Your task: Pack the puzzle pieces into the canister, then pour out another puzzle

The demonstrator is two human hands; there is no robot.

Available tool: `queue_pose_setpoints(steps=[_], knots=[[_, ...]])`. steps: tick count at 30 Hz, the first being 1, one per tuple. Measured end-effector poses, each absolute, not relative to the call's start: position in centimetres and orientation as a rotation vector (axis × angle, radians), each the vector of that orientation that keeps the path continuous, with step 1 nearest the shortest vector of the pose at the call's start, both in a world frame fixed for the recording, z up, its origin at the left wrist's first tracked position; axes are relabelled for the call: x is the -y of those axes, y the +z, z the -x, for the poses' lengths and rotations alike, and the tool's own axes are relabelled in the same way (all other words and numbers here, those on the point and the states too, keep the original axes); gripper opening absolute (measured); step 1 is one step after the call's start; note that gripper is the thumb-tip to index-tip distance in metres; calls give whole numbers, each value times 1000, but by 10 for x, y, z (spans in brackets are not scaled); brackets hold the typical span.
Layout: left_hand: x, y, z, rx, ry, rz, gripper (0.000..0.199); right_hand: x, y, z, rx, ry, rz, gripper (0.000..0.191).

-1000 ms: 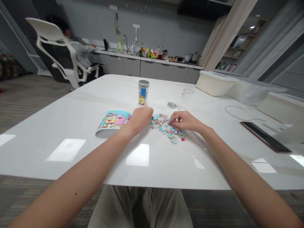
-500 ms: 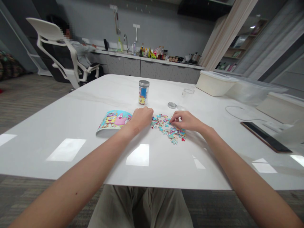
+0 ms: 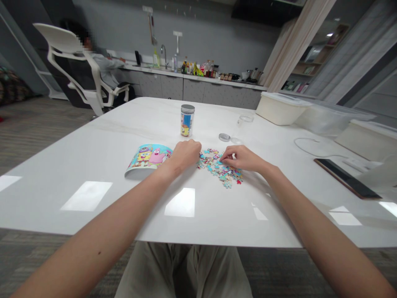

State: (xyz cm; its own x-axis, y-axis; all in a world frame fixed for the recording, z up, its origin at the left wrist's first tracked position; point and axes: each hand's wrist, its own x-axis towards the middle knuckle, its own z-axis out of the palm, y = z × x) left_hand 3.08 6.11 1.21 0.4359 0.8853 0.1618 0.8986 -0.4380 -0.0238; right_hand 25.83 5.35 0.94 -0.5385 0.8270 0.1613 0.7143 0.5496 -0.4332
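Small multicoloured puzzle pieces (image 3: 228,176) lie in a loose heap on the white table (image 3: 217,219). My left hand (image 3: 187,152) is closed at the heap's left edge; its fingertips and anything in them are hidden. On the heap's upper right side, my right hand (image 3: 237,157) pinches a small blue puzzle piece. A curled cartoon picture sheet (image 3: 147,157) rests left of my left hand, partly covered by it. Behind the hands stands a closed clear jar (image 3: 187,121) with a cartoon label and a metal lid.
Beyond the heap are a loose metal lid (image 3: 224,137) and an open clear jar (image 3: 246,121). Plastic boxes (image 3: 281,109), a white cable and a dark phone-like device (image 3: 347,178) are at the right. A person (image 3: 107,66) sits at the far counter.
My right hand has shifted very slightly left over the heap, still pinching. My left hand has barely moved.
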Motion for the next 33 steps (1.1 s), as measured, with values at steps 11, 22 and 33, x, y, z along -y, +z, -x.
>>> queue_pose_setpoints(steps=[11, 22, 33], knots=[[-62, 12, -31, 1633, -168, 2574, 32, -54, 8, -259, 2451, 426, 1279, 18], [-60, 13, -32, 1583, -195, 2597, 28, -53, 8, -257, 2458, 435, 1274, 18], [-60, 12, -32, 1559, -186, 2602, 31, -60, 12, -273, 2197, 149, 1674, 18]])
